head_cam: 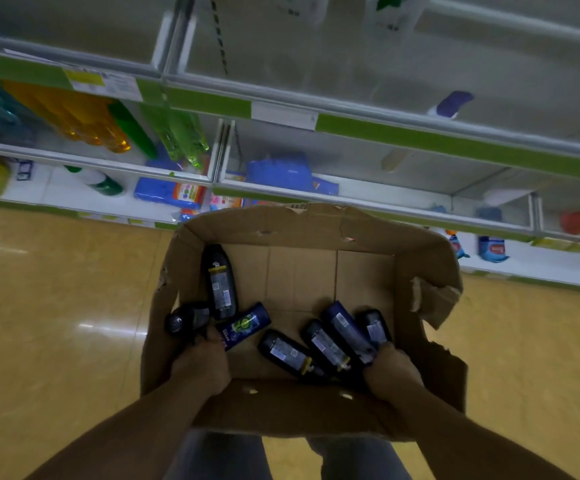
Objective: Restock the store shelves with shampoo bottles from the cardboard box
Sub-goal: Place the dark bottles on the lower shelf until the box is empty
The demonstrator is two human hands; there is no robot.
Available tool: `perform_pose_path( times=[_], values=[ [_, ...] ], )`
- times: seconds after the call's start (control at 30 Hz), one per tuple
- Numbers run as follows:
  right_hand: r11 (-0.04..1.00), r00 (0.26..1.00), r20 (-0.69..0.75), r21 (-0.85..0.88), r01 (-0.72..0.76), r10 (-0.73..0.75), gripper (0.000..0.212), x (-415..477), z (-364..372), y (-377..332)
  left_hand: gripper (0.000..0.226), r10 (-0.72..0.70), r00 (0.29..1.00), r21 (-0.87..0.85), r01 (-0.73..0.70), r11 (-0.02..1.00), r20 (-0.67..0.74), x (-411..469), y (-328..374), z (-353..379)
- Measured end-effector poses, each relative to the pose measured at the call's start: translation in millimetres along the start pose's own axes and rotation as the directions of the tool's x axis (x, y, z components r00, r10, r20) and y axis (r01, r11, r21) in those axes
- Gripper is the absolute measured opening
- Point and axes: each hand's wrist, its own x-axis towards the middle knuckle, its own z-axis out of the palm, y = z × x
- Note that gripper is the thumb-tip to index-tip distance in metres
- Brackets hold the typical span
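An open cardboard box stands on the floor in front of me, with several dark shampoo bottles lying loose on its bottom. My left hand is inside the box at the left, its fingers curled round a dark bottle by the blue-labelled bottle. My right hand reaches in at the right and grips the lower end of a dark blue bottle. More bottles lie between the hands, and one lies along the left wall.
Store shelves with green edge strips run across the view beyond the box; the upper right shelf holds one purple bottle. Yellow and green bottles fill the left bay, blue packs sit lower. The shiny tan floor surrounds the box.
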Motion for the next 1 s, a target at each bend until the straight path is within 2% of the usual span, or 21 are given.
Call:
perform_pose_path(
  times=[0.2,0.37,0.47,0.6,0.73,0.87,1.0],
  values=[
    [0.999,0.997,0.058,-0.001,-0.042,0.042,0.058,36,9,28,0.083,-0.093,0.994,0.007,0.094,0.996,-0.062,22,6,19],
    [0.997,1.0,0.006,-0.073,0.015,-0.015,0.055,51,25,30,0.058,-0.156,0.983,0.1,0.165,0.981,-0.095,30,16,24],
    [0.995,1.0,0.008,-0.098,0.028,-0.027,0.064,51,28,28,0.06,-0.161,0.984,0.07,0.166,0.984,-0.072,33,15,25],
    [0.996,0.996,0.033,0.052,0.078,-0.08,0.068,47,21,33,0.077,-0.112,0.991,-0.052,0.109,0.993,-0.073,32,10,25],
    [0.96,0.991,-0.044,0.245,0.135,-0.128,0.055,37,11,41,0.092,-0.062,0.994,-0.248,0.038,0.968,-0.089,17,9,20],
    [0.928,0.97,-0.177,0.305,0.214,-0.165,0.039,24,-4,31,0.081,-0.025,0.982,-0.363,-0.046,0.931,-0.188,1,17,9],
    [0.877,0.925,-0.326,0.366,0.312,-0.194,0.037,12,-20,6,0.061,-0.017,0.965,-0.479,-0.114,0.871,-0.261,-8,25,-6]
  ],
)
